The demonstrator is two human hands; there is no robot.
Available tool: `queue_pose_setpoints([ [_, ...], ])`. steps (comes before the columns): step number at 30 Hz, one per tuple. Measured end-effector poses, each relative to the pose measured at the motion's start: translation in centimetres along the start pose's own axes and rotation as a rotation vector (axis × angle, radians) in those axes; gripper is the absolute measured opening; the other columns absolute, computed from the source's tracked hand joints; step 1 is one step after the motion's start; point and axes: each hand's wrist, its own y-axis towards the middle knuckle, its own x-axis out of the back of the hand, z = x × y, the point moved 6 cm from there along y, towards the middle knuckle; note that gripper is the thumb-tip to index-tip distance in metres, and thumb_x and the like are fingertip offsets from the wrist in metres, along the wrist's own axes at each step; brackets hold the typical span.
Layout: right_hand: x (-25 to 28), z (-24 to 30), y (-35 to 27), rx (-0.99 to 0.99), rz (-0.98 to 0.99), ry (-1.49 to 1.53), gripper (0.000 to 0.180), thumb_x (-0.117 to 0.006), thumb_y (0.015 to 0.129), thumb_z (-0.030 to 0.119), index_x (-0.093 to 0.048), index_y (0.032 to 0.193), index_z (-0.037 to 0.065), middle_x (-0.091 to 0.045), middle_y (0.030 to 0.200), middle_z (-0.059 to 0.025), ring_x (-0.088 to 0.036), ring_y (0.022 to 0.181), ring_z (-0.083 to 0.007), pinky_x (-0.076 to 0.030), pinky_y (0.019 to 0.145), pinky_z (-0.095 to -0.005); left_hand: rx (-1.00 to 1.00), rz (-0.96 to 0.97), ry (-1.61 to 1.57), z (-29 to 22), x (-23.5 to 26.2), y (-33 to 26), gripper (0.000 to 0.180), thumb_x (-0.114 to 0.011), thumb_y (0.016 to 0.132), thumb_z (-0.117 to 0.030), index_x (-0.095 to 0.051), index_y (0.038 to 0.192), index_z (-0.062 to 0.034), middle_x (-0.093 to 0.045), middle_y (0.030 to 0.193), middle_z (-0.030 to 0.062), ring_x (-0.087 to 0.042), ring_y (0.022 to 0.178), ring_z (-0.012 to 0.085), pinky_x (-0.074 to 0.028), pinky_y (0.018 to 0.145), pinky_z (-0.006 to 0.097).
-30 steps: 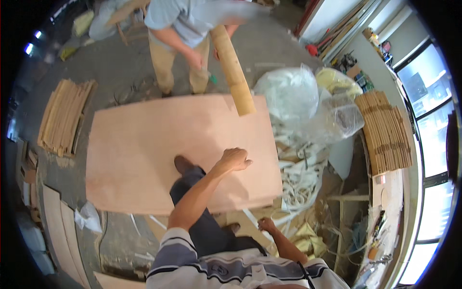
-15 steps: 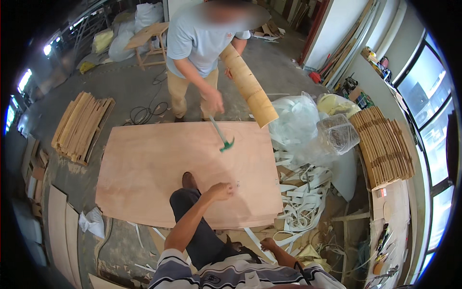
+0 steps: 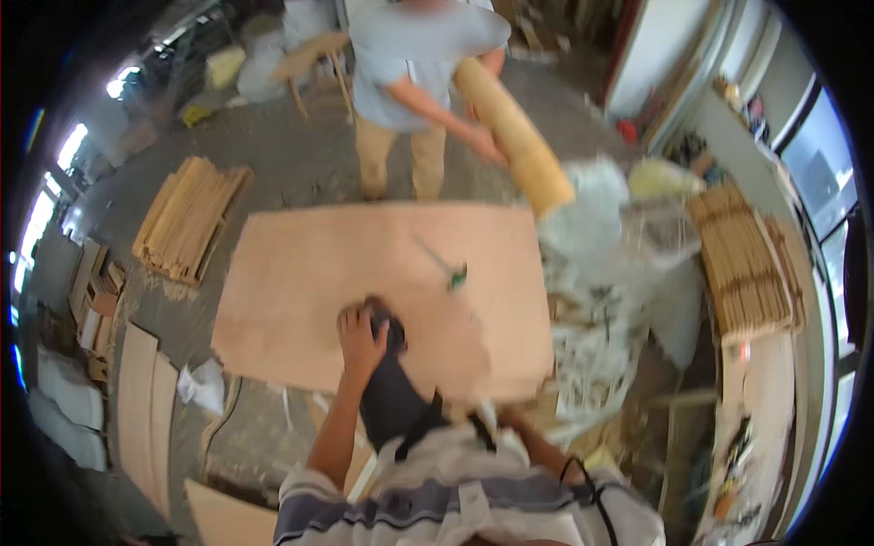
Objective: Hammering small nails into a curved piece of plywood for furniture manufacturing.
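Note:
A sheet of pinkish plywood lies low in front of me, with my foot in a dark shoe on it. My left hand is over the board right beside the shoe, its fingers apart, the thumb overlapping the shoe's edge. Nothing shows in that hand. My right hand is low by the board's near edge, smeared by motion, so its fingers cannot be read. Toward the board's right half is a claw hammer with a green head. Across the board, another person has a curved tan wood sheet in their hands.
Bundled wood strips stand at the left, and another bundle at the right. Clear plastic bags and tangled white strips crowd the board's right side. A white bag and long boards lie at the near left.
The hammer has left the other person's hand and is over the board. That person's hand has moved to the curved sheet. My left hand has shifted to beside my shoe. The view has shifted.

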Motion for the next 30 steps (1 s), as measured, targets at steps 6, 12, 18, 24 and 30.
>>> queue_pose_setpoints([
  [6, 5.9, 7.5, -2.6, -0.013, -0.231, 0.784, 0.029, -0.058, 0.082, 0.021, -0.059, 0.09, -0.007, -0.062, 0.067, -0.0134, -0.061, 0.054, -0.0196, -0.053, 0.048, -0.0321, -0.077, -0.027, 0.058, -0.4, 0.9, 0.8, 0.04, -0.07, 0.071, -0.025, -0.057, 0.101, -0.0026, -0.049, 0.12, 0.0156, -0.042, 0.112, 0.0368, -0.033, 0.096, 0.049],
  [12, -0.3, 1.2, -8.0, -0.188, -0.244, 0.646, 0.028, -0.058, 0.083, 0.024, -0.06, 0.085, -0.004, -0.062, 0.064, -0.0122, -0.062, 0.052, -0.0176, -0.052, 0.047, -0.0304, 0.009, 0.058, 0.022, -1.6, -1.0, 0.8, 0.037, -0.07, 0.069, -0.02, -0.058, 0.101, -0.0046, -0.054, 0.113, 0.0148, -0.045, 0.108, 0.0354, -0.034, 0.095, 0.047],
  [18, -5.3, -3.6, -12.5, -0.441, -0.079, 0.506, 0.032, -0.059, 0.08, 0.027, -0.061, 0.092, -0.003, -0.065, 0.072, -0.0137, -0.063, 0.056, -0.0187, -0.052, 0.053, -0.0315, -0.335, 0.503, -0.336, -10.3, -8.1, 6.0, 0.032, -0.068, 0.071, -0.019, -0.056, 0.094, -0.0014, -0.058, 0.088, 0.0136, -0.056, 0.087, 0.0307, -0.042, 0.08, 0.041],
  [24, -4.2, -1.1, -12.9, -0.464, -0.063, 0.618, 0.036, -0.058, 0.084, 0.03, -0.059, 0.096, -0.004, -0.063, 0.073, -0.012, -0.063, 0.06, -0.0181, -0.052, 0.054, -0.0308, -0.422, 1.0, -0.069, -9.5, -19.5, 0.4, 0.029, -0.068, 0.075, -0.022, -0.058, 0.094, -0.0024, -0.061, 0.086, 0.0129, -0.059, 0.084, 0.0277, -0.044, 0.077, 0.041],
  [30, -1.5, 3.2, -11.0, -0.413, -0.101, 0.574, 0.035, -0.059, 0.083, 0.03, -0.06, 0.095, -0.003, -0.065, 0.076, -0.0127, -0.064, 0.06, -0.0178, -0.053, 0.056, -0.0309, -0.412, 0.949, -0.249, -11.4, -18.7, 0.8, 0.029, -0.067, 0.076, -0.021, -0.06, 0.097, -0.0034, -0.061, 0.09, 0.0121, -0.059, 0.088, 0.0273, -0.044, 0.077, 0.04],
])
